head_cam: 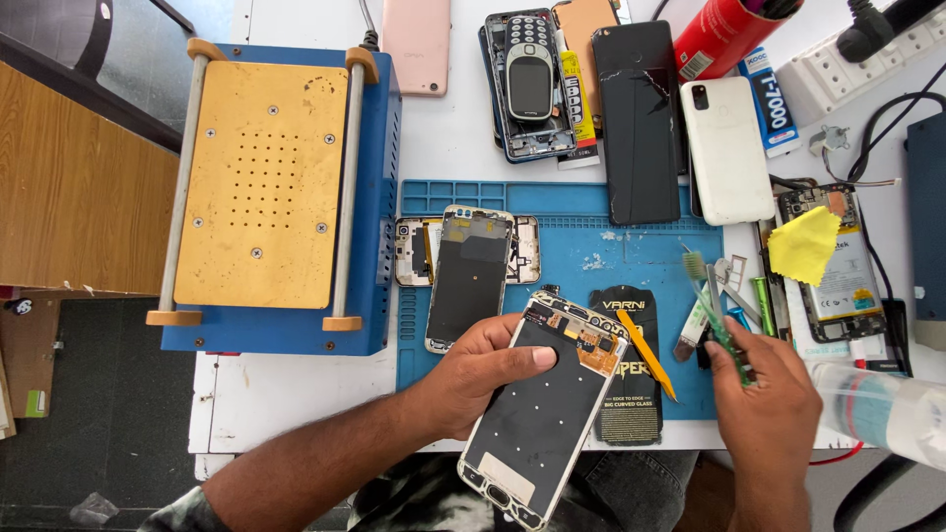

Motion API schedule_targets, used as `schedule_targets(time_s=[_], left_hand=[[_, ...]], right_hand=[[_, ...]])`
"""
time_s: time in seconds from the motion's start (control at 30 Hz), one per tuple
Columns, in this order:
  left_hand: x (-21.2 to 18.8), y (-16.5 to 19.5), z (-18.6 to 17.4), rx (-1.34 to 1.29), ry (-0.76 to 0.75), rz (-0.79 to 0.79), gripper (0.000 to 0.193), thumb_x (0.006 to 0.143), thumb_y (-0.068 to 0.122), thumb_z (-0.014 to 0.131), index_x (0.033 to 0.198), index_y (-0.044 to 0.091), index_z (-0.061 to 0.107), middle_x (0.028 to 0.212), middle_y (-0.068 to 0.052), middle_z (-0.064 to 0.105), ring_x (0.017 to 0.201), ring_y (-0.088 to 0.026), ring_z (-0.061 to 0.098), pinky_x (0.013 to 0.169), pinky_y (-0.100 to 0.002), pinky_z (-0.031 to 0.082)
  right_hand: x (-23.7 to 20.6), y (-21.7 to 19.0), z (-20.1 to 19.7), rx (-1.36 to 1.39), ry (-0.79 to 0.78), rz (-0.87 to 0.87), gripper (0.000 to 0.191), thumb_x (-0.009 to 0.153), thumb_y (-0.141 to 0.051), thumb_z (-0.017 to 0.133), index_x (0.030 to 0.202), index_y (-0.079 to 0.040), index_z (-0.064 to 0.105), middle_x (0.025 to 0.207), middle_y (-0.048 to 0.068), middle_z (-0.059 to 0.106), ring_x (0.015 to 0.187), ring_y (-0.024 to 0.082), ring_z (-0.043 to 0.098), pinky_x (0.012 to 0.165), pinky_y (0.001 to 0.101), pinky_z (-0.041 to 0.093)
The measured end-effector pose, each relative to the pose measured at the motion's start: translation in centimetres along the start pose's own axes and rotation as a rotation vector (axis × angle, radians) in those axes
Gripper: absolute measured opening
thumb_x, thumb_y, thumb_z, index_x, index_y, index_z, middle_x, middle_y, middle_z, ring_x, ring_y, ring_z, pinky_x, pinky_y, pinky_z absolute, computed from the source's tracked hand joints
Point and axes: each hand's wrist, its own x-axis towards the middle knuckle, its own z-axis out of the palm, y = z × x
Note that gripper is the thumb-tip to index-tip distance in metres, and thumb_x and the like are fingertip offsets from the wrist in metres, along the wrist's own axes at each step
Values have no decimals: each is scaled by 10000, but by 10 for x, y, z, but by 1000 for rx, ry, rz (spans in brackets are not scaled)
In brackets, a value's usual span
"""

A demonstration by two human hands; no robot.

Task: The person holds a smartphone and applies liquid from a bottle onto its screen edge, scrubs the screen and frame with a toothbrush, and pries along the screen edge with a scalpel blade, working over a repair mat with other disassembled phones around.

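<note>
My left hand (473,369) grips the opened phone frame (542,404) above the blue mat's (572,261) near edge; my right hand (764,394) pinches a green toothbrush (717,315); the frame looks light, thin, fragile; I'd hold its side rails.

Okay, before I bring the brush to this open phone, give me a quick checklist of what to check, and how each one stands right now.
1. Opened phone held firm: ok, left hand grips its edge, thumb across the back plate.
2. Brush in hand: ok, right hand holds its green handle, bristles pointing up and away.
3. Brush apart from the phone: ok, a clear gap between them.
4. Phone supported: not ok, its lower end hangs off the table edge over the lap.
5. Bristles clean: cannot tell, too small to see.
6. Blue mat free under the phone: not ok, another opened phone, an orange pry tool and a black packet lie there.
</note>
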Motion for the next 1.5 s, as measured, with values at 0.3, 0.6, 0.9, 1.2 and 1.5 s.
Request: schedule_targets(time_s=[0.3, 0.6, 0.9, 1.2, 1.5], left_hand=[[-4, -6, 4, 7, 76, 6, 320, 1002, 113, 639, 1263, -63, 581, 1015, -169, 737, 800, -147, 747, 682, -292, 647], [-2, -10, 8, 20, 82, 18, 315, 995, 108, 630, 1264, -50, 587, 1031, -194, 734, 812, -163, 754, 691, -321, 656], [5, 1, 32, 200, 128, 60, 590, 997, 100, 601, 1531, 137, 352, 1087, -211, 733, 891, -166, 732, 768, -340, 639], [9, 1, 44, 939, 64, 289, 284, 1041, 160, 599, 1287, 48, 685, 1173, -126, 745, 1054, -182, 665, 906, -318, 534], [3, -2, 32, 1047, 171, 230, 234, 968, 279, 722, 967, 63, 811, 887, -39, 748, 826, -104, 675, 715, -253, 562]], right_hand=[[10, 11, -23, 73, 99, -41, 212, 999, -94, 728, 1206, -61, 755, 1099, 96, 739, 952, 212, 713, 826, 332, 556], [21, 2, -29, -31, -69, 141, 193, 933, -193, 746, 1063, -55, 784, 1020, 98, 730, 817, 243, 709, 738, 357, 550], [33, 4, -31, 47, -174, 430, 177, 943, -223, 745, 1021, -67, 773, 903, 80, 741, 739, 177, 679, 681, 330, 546], [-4, -12, -28, 989, -484, 299, 132, 920, -48, 715, 1015, 37, 745, 846, 118, 781, 759, 161, 725, 698, 290, 578], [-24, -78, -31, 507, -549, -34, 201, 823, -102, 812, 1015, -41, 813, 890, 25, 833, 787, 82, 763, 684, 230, 581]])
